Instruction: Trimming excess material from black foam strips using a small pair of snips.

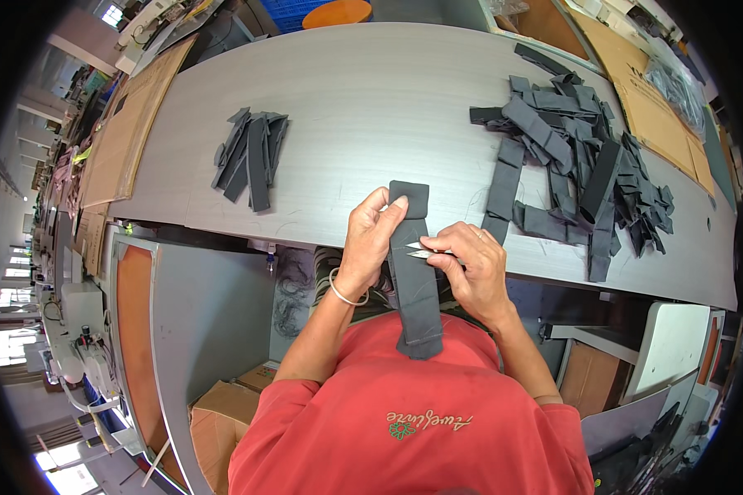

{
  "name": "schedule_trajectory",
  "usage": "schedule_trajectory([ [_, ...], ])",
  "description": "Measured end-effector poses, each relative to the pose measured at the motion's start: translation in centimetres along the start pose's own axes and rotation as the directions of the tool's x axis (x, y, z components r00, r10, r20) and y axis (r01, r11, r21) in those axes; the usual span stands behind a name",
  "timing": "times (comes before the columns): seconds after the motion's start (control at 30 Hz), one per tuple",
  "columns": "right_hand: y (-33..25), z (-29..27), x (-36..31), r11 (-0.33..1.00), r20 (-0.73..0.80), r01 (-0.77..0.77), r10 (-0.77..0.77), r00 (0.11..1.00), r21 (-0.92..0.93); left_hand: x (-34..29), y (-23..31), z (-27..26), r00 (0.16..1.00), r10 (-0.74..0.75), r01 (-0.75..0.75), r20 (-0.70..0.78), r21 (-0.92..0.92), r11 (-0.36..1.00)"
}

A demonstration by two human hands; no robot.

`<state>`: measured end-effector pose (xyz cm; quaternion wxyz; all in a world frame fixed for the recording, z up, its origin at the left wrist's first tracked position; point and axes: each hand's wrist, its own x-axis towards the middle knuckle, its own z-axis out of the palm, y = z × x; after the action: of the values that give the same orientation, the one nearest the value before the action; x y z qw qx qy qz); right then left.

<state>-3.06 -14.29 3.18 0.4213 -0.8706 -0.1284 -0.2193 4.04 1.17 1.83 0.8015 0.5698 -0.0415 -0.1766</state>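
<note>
A dark grey fabric strip [417, 293] with a folded upper end hangs down in front of my body, its lower end lying on the red shirt. My left hand [373, 235] is closed on it near the top, thumb pressed over the fold. In my closed right hand [474, 262] is a pair of thread snips [419, 253]; two pale pointed blades show past my fingers, slightly apart, over the strip's right edge. The rest of the snips is hidden in the hand. Loose threads cling to the strip.
Across the grey table [347, 107], a large heap of dark fabric strips [565, 153] lies at the right and a smaller stack of strips [252, 157] at the left. Cardboard sheets [144, 124] flank the table. Below its left part stands an open cardboard box [223, 412].
</note>
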Motion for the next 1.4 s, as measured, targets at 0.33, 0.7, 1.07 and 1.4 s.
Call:
schedule_trajectory([
  [0.33, -0.2, -0.2, -0.1, 0.998, -0.009, 0.012, -0.013, 1.0, -0.063, -0.2, -0.2, -0.2, 0.997, -0.022, 0.025, 0.078, -0.037, 0.999],
  [0.7, -0.8, -0.4, 0.0, 0.996, -0.049, -0.078, 0.081, 0.996, 0.053, -0.3, 0.6, 0.9, 1.0, 0.015, -0.015, -0.008, -0.016, 1.0],
  [1.07, -1.5, 0.1, 0.1, 0.998, -0.049, -0.061, 0.061, 0.997, 0.004, -0.2, 0.4, 0.2, 0.984, 0.168, -0.152, -0.051, 0.235, 0.96],
  [1.4, -2.2, 1.5, -0.6, 0.922, -0.128, 0.014, -0.069, 0.989, -0.387, -0.2, 0.8, 0.0, 0.967, 0.235, -0.195, -0.101, 0.302, 0.933],
])
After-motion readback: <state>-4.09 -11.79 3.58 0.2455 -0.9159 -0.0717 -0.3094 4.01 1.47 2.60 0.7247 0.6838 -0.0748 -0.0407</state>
